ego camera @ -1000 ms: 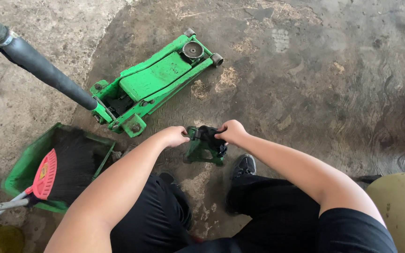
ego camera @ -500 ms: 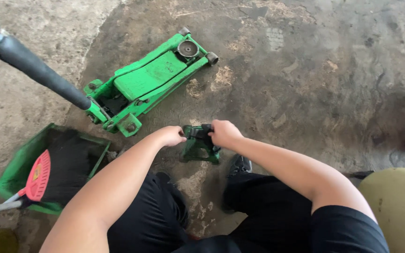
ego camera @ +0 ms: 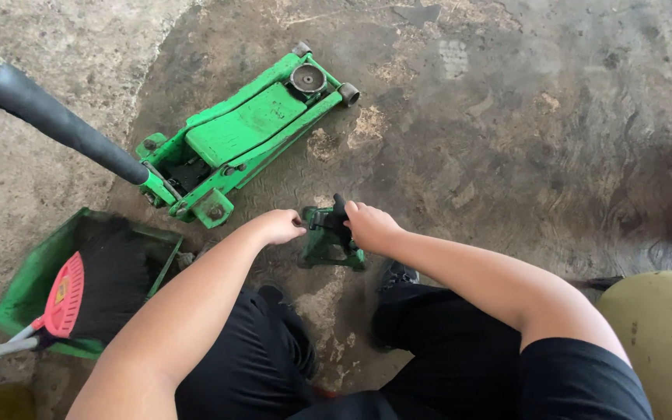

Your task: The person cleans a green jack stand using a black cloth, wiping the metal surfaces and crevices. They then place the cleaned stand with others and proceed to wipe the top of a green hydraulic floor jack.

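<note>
Both hands work on a small green jack stand [ego camera: 328, 241] that sits on the stained, rough concrete floor [ego camera: 507, 117], just in front of the person's black shoes. The left hand [ego camera: 280, 225] is curled against the stand's left side, and the right hand [ego camera: 369, 227] is closed around the dark handle [ego camera: 337, 211] at its top. Just beyond lies a long, flat green floor jack [ego camera: 246, 132] of painted metal (its round saddle faces up), with a black padded lever [ego camera: 48, 117] slanting off to the left. Near the left knee, a green plastic dustpan [ego camera: 33, 272] holds a black-bristled broom [ego camera: 103, 280].
</note>
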